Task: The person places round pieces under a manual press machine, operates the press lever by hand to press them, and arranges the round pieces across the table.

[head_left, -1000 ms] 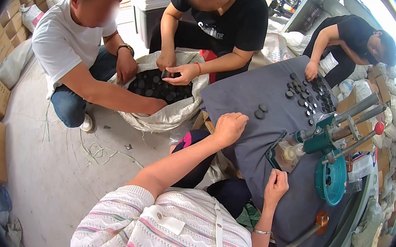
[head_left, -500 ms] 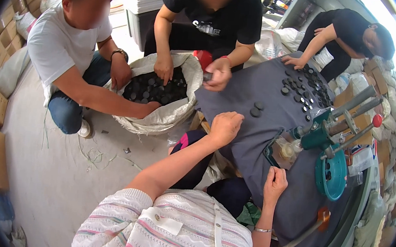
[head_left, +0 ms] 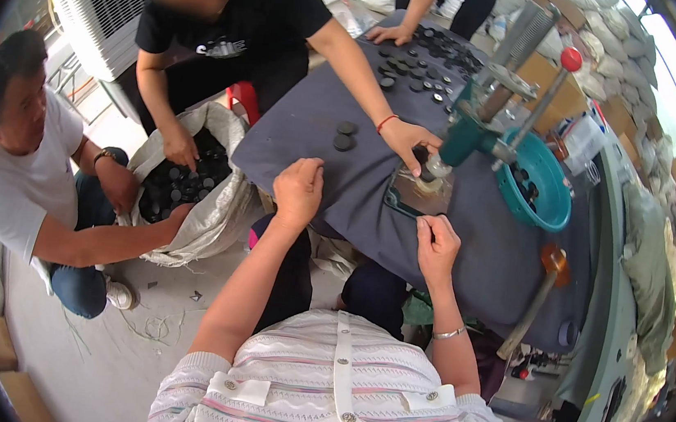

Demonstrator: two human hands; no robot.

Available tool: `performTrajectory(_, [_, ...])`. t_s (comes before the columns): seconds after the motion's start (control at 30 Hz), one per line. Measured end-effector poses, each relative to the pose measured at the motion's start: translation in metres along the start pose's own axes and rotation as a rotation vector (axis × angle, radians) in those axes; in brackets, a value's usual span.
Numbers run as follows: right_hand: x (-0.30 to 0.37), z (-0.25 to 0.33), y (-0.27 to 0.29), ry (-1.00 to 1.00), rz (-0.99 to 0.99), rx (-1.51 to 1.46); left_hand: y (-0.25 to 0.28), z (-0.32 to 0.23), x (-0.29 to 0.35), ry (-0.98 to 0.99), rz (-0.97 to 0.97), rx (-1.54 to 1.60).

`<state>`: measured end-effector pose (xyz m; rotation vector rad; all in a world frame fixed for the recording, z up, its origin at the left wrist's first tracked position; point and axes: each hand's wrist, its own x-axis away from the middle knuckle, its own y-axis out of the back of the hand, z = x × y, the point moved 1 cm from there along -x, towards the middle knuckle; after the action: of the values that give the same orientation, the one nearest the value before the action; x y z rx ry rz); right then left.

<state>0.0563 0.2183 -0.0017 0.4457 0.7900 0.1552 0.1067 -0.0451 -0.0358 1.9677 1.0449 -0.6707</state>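
Note:
My left hand [head_left: 299, 192] hovers over the near left part of the cloth-covered table [head_left: 294, 120], its fingers curled in; whatever they hold, if anything, is hidden. Two dark round discs [head_left: 345, 135] lie beyond it. Close to the front of the green hand press [head_left: 469, 126] is my right hand [head_left: 436, 248], thumb and fingers pinched together on something too small or hidden to name. A co-worker's hand [head_left: 407, 144] reaches in from the far side with a dark round piece [head_left: 422, 156] at the press, beside its pale round part [head_left: 438, 166].
Right of the press stands a teal basin [head_left: 549, 204] with dark pieces inside. A hammer [head_left: 539, 294] lies near the right edge. Many discs [head_left: 427, 68] are spread at the far side. At left, people reach into a white sack [head_left: 217, 223] of dark discs.
My view has swung to the right. The co-worker's hand has moved from beside the sack to the press, carrying a dark piece. Both my hands remain closed.

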Motion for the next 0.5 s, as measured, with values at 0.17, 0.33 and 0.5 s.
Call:
performTrajectory(0.17, [0.002, -0.007, 0.005, 0.004, -0.085, -0.021, 0.001, 0.000, -0.001, 0.010, 0.039, -0.026])
performTrajectory(0.33, [-0.004, -0.015, 0.022, -0.261, -0.316, -0.205, 0.001, -0.015, -0.004, 0.035, 0.088, -0.004])
performTrajectory(0.5, [-0.105, -0.006, 0.093, -0.016, -0.527, -0.173, -0.020, -0.059, -0.007, 0.009, 0.153, 0.269])
